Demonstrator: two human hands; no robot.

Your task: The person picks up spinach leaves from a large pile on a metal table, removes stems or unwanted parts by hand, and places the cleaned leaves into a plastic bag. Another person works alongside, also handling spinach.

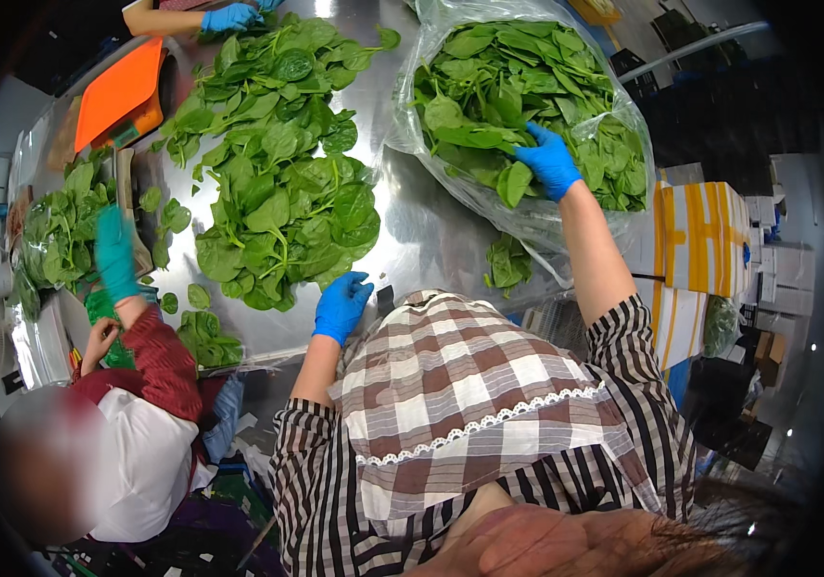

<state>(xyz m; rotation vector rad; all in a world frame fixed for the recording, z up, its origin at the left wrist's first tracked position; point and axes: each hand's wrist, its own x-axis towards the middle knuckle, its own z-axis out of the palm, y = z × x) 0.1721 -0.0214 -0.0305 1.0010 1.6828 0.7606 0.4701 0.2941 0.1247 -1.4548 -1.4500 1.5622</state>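
Observation:
My right hand, in a blue glove, reaches into a large clear plastic bag and grips some loose green leaves, which look like spinach. More spinach leaves fill the bag, whose mouth is spread wide. My left hand, also gloved in blue, is near the front edge of the metal table. Its fingers are loosely bent, with nothing visible in them. Just beyond it lies a long heap of spinach leaves. A small bunch of leaves sits below the bag, partly under its plastic.
At the left, a co-worker's teal-gloved hand is blurred beside a leaf-filled clear bag. Another person's blue-gloved hand touches the far leaves. An orange scale stands at the back left. Taped white boxes are stacked right.

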